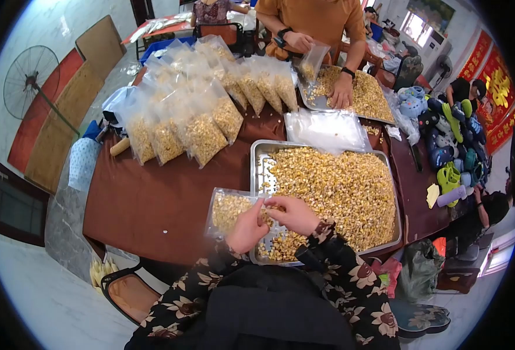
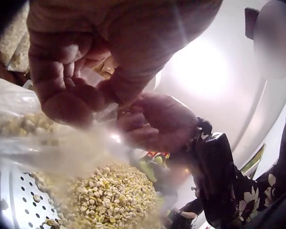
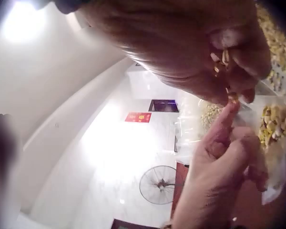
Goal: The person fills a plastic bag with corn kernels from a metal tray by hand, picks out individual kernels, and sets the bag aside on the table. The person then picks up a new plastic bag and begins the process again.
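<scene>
Over the near left corner of a metal tray (image 1: 256, 169), my left hand (image 1: 247, 228) pinches the edge of a clear plastic bag (image 1: 225, 211) partly filled with yellow corn kernels. My right hand (image 1: 296, 215) meets it at the bag's mouth, fingers curled, with a few kernels (image 3: 225, 58) showing between them in the right wrist view. Loose corn kernels (image 1: 339, 192) are heaped across most of the tray, leaving its perforated left side showing. In the left wrist view the bag is blurred below the left hand (image 2: 81, 71).
Filled corn bags (image 1: 205, 131) stand in rows at the far left of the table (image 1: 146, 204). Flat empty bags (image 1: 327, 129) lie behind the tray. Across the table, a person (image 1: 310, 29) holds a bag beside a second corn tray (image 1: 313, 104). Clogs (image 1: 453, 128) are piled at right.
</scene>
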Tool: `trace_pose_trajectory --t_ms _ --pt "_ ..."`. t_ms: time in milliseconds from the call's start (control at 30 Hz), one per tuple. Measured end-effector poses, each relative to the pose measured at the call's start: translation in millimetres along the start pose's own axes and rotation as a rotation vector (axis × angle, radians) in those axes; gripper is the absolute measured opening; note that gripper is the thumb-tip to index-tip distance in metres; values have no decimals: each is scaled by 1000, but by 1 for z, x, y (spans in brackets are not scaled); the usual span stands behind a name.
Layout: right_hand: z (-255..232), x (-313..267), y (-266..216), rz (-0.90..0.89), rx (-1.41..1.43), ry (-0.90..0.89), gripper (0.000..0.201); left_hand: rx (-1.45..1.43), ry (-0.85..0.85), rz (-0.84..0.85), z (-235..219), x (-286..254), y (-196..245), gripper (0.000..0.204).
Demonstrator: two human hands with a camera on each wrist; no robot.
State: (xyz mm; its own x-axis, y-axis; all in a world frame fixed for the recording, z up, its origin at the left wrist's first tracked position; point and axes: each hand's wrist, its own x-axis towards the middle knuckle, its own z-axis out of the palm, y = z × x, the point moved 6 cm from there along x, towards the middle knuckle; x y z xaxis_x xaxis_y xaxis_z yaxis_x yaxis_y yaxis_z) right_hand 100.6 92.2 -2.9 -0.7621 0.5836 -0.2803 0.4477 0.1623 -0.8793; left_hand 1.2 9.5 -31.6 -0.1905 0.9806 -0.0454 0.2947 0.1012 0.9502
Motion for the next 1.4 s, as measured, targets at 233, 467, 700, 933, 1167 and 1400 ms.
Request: trace_pose_trajectory --t_ms 233,467,700,933,1167,1400 --pt "8 -6 -16 80 63 -98 27 -22 0 -5 -6 -2 1 64" --pt "14 -19 -36 -283 -488 -46 29 -161 -108 -78 -56 8 31 61" --pt "7 -6 -99 -483 -710 105 12 -265 -128 -155 -117 11 57 63" --pt "15 5 -90 -454 -759 105 10 -117 8 -135 -118 -4 64 62" --pt "-21 -18 -53 -503 27 199 19 -204 -23 -162 -75 -2 41 63" --pt "14 -32 68 -102 -866 -108 26 -124 -117 -184 -32 8 45 66"
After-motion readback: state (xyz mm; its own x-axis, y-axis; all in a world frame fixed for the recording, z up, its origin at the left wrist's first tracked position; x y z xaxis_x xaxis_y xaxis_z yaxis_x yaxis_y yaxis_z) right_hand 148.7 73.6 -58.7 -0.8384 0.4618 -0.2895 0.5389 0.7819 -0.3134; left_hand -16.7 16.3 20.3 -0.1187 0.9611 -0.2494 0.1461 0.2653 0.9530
